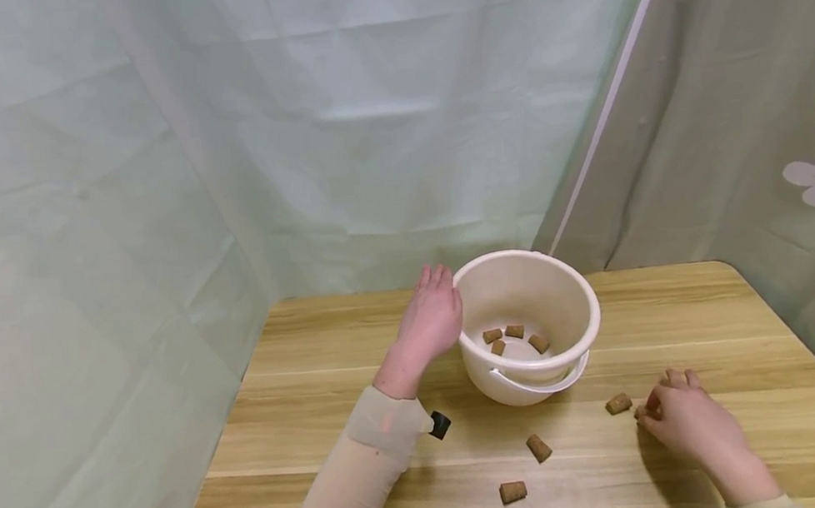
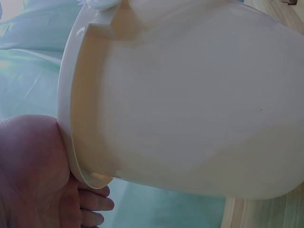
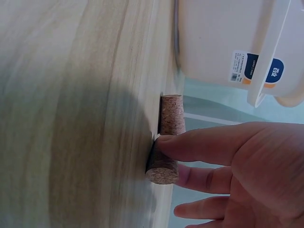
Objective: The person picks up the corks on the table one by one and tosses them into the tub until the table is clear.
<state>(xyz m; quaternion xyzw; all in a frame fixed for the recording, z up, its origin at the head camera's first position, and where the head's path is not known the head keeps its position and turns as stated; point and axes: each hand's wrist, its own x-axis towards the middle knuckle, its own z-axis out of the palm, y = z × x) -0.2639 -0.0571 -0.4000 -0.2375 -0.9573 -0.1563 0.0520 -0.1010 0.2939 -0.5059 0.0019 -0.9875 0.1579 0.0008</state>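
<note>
A white bucket (image 1: pixel 527 307) stands upright on the wooden table, its handle hanging down at the front. Several corks (image 1: pixel 514 331) lie on its bottom. My left hand (image 1: pixel 432 318) touches the bucket's left rim, palm side against it and fingers fairly straight, as the left wrist view also shows at the rim (image 2: pixel 66 95). To the right of the bucket, my right hand (image 1: pixel 694 422) pinches a cork (image 3: pixel 162 168) between thumb and fingers at the tabletop. Another cork (image 1: pixel 618 403) lies just beyond it, close to the thumb tip.
Two more corks, one (image 1: pixel 539 448) in front of the bucket and one (image 1: pixel 513 492) nearer me, lie on the table (image 1: pixel 316 382). Pale curtains (image 1: pixel 392 121) hang behind and on both sides. A small black piece (image 1: pixel 440 425) sticks out at the left wrist.
</note>
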